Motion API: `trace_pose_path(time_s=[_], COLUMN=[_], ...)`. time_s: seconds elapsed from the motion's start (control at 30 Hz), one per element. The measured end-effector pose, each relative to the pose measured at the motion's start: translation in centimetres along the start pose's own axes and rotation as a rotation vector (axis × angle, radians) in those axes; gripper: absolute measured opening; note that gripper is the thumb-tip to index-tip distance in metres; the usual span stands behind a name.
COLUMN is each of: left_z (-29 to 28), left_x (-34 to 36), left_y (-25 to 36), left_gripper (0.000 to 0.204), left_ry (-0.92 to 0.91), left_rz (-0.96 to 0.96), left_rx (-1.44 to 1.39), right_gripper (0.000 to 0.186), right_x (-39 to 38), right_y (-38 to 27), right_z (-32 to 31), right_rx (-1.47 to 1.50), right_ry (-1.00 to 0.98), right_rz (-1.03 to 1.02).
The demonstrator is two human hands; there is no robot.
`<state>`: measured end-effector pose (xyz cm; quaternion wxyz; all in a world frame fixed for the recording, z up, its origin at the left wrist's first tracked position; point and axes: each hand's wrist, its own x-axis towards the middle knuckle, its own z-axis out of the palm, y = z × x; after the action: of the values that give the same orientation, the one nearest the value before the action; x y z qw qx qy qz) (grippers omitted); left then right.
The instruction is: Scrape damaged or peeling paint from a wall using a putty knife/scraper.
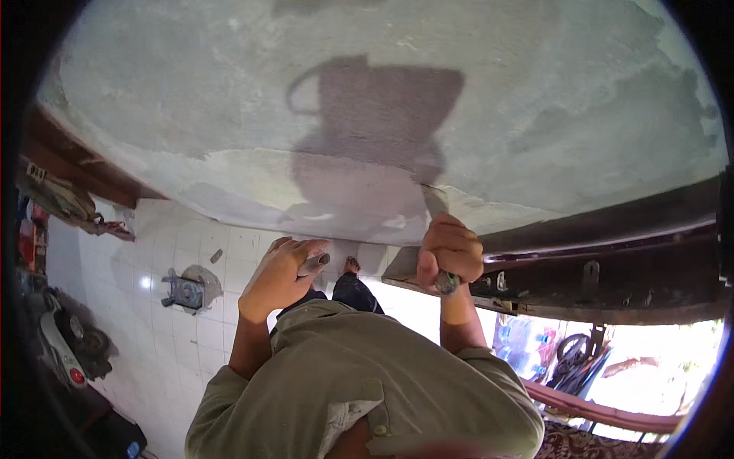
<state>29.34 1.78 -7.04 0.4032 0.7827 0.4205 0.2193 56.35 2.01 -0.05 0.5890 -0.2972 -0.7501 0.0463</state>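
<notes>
My right hand [451, 252] grips the handle of a scraper [434, 199], whose blade rests against the grey plastered wall [550, 115] near the lower edge of a paler patch. My left hand [284, 271] is closed around a grey, rolled, tube-like piece [315, 262], held a little below the wall and left of the scraper; what it is exactly I cannot make out. A large shadow falls on the wall above both hands. My feet in dark trousers show below, on white tiles.
A dark window or door frame [589, 283] runs along the right, with water jugs [520, 352] beyond it. At the left are a small dirty plastic stool or tub [185, 291], a scooter [61, 344] and piled items [34, 229] on the white tiled floor [153, 329].
</notes>
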Motion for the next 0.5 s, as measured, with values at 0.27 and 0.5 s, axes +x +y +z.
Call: trace_pose_path(time_s=[0.27, 0.5], left_z=[0.1, 0.0], left_x=[0.3, -0.4], left_y=[-1.1, -1.2], left_gripper=[0.035, 0.03], left_ry=[0.109, 0.097], left_rz=[0.1, 0.071], left_rx=[0.043, 0.035], right_gripper=[0.038, 0.027], right_x=[-0.7, -1.9], right_y=[0.9, 2.9], right_z=[0.1, 0.1], right_rx=[-0.032, -0.107], right_ry=[0.012, -0.078], right_rz=[-0.055, -0.078])
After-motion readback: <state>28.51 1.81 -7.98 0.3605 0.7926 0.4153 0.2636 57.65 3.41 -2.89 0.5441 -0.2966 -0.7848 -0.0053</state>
